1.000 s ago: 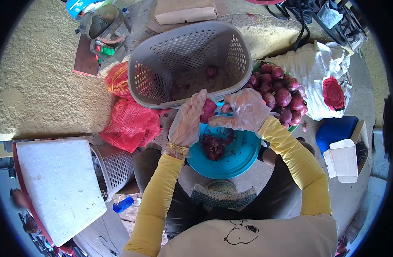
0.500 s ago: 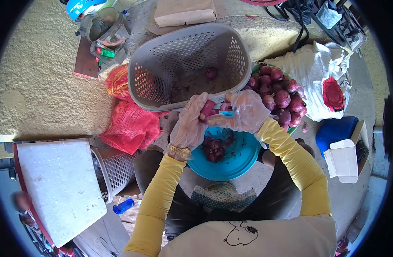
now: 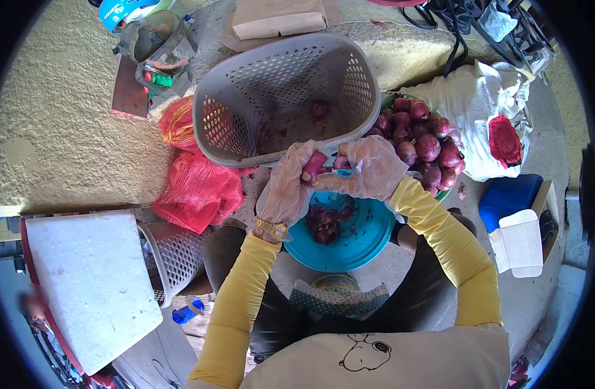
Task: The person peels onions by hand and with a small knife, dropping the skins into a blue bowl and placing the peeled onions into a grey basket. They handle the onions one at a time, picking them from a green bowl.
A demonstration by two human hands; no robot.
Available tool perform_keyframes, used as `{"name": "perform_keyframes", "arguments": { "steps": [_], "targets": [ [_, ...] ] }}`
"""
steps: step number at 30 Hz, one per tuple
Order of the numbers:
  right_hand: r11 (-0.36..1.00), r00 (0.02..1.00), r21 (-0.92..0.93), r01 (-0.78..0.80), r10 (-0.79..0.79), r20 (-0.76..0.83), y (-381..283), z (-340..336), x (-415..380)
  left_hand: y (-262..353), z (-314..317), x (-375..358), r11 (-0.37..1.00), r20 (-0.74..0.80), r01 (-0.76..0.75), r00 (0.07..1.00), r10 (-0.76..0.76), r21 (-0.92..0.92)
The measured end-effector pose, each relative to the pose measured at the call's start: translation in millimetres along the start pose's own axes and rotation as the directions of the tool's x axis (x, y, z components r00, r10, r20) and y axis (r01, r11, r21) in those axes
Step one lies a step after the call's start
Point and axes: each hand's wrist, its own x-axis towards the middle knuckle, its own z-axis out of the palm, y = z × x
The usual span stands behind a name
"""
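Note:
Both my hands wear clear plastic gloves and meet between the grey basket and the blue basin. My left hand [image 3: 290, 181] is closed around a purple-red onion [image 3: 315, 163]. Close beside it, my right hand [image 3: 375, 170] has its fingers bent round something small with a blue part, mostly hidden, at the onion's right side. Onion skins [image 3: 323, 224] lie in the blue basin [image 3: 365, 249] below. One onion [image 3: 320, 109] rests inside the grey basket [image 3: 213, 152]. Many red onions [image 3: 428, 148] are heaped at its right.
Red mesh sacks [image 3: 197, 191] lie left of the basket. A white board [image 3: 90, 285] and another perforated basket [image 3: 181, 259] stand at lower left. At right are a white sack [image 3: 466, 117], a blue container [image 3: 508, 201] and an open box [image 3: 521, 243]. A cardboard box [image 3: 278, 18] sits behind.
My left wrist has turned slightly, showing more of the watch face. The blue part at my right fingers shows less. Both hands stay in nearly the same place.

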Motion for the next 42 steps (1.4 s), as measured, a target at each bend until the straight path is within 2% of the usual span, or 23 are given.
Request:
{"name": "perform_keyframes", "arguments": {
  "steps": [3, 5, 6, 8, 10, 12, 15, 16, 17, 18, 21, 23, 24, 25, 26, 27, 29, 34, 36, 39, 40, 41, 42],
  "targets": [
    [1.000, 1.000, -0.014, -0.012, 0.012, 0.007, 2, 6, -3, 1, -2, 0, 0.987, 0.003, -0.084, 0.996, 0.084, 0.138],
    [1.000, 1.000, -0.004, 0.013, -0.013, 0.026, 1, 6, -3, 3, -9, -1, 0.999, 0.120, 0.001, 0.993, 0.005, -0.046],
    [0.999, 0.998, 0.006, 0.037, -0.037, 0.044, 1, 6, -4, 3, -7, -1, 0.999, 0.121, 0.001, 0.993, 0.005, -0.046],
    [0.995, 0.997, -0.062, 0.074, -0.076, -0.016, 3, 13, -8, 5, -2, 0, 0.921, 0.093, 0.135, 0.990, -0.108, -0.365],
    [0.985, 0.990, -0.132, 0.108, -0.118, -0.073, 4, 13, -8, 4, -3, 0, 0.939, 0.085, 0.116, 0.992, -0.093, -0.324],
    [0.993, 0.989, -0.100, 0.063, -0.048, 0.142, 3, 6, -3, 6, -6, -2, 0.955, 0.077, 0.096, 0.994, -0.077, -0.282],
    [0.999, 0.998, -0.037, 0.024, -0.022, 0.062, -6, -10, 0, 4, -8, -3, 0.909, 0.160, 0.161, 0.981, -0.107, -0.385],
    [0.999, 0.998, -0.037, 0.024, -0.021, 0.062, -4, -8, 0, -3, -9, 0, 0.996, 0.068, 0.012, 0.998, -0.005, -0.093],
    [0.997, 0.997, -0.037, 0.063, -0.064, -0.036, -2, -3, -1, -8, -9, 2, 0.969, 0.012, -0.120, 0.993, 0.120, 0.218],
    [0.994, 0.985, -0.042, 0.102, -0.107, -0.133, 0, 1, -1, -9, -7, 2, 0.969, 0.012, -0.120, 0.993, 0.120, 0.218],
    [0.997, 0.994, -0.035, 0.065, -0.068, -0.084, 4, 2, -2, -8, -5, 1, 0.984, -0.002, -0.140, 0.990, 0.141, 0.113],
    [0.998, 0.996, 0.014, 0.053, -0.052, -0.070, 5, 4, -3, 1, -9, -1, 0.904, 0.157, 0.147, 0.983, -0.091, -0.401],
    [0.997, 0.998, 0.062, 0.041, -0.037, -0.055, 6, 5, -2, 1, -11, -1, 0.904, 0.157, 0.148, 0.983, -0.091, -0.401],
    [0.997, 0.998, 0.062, 0.040, -0.036, -0.056, 7, 6, -3, -1, -14, -2, 0.990, 0.116, 0.033, 0.993, -0.018, -0.134],
    [0.998, 0.995, 0.020, 0.064, -0.063, -0.083, 7, 7, -3, -3, -16, -2, 0.986, 0.098, -0.078, 0.993, 0.064, 0.147],
    [0.996, 0.990, -0.022, 0.088, -0.090, -0.109, 5, 6, -2, -9, -14, 1, 0.986, 0.098, -0.078, 0.993, 0.064, 0.147],
    [0.995, 0.989, -0.002, 0.101, -0.101, -0.104, -2, -3, 0, -22, -9, 6, 0.996, -0.086, -0.077, 0.993, 0.080, 0.041],
    [0.991, 0.985, -0.024, 0.129, -0.131, -0.109, -1, -1, 0, -4, -7, 0, 0.962, 0.041, -0.127, 0.992, 0.121, 0.243],
    [0.995, 0.998, 0.080, 0.062, -0.060, -0.037, -6, -6, 1, 1, -6, -1, 0.946, 0.085, -0.159, 0.986, 0.140, 0.283],
    [0.990, 0.995, 0.108, 0.088, -0.083, -0.055, -5, 1, 0, -1, -11, 0, 0.964, 0.083, -0.111, 0.992, 0.093, 0.240],
    [0.990, 0.995, 0.108, 0.089, -0.084, -0.055, -4, 1, -2, -6, -18, 3, 0.990, 0.168, 0.027, 0.986, -0.003, -0.141],
    [0.998, 0.998, 0.013, 0.066, -0.066, 0.015, -2, 1, -3, -11, -23, 5, 0.852, 0.280, 0.195, 0.958, -0.059, -0.486],
    [0.995, 0.996, -0.084, 0.048, -0.041, 0.084, 0, 1, -4, -5, -18, 2, 0.852, 0.280, 0.195, 0.958, -0.059, -0.486]
  ]
}}
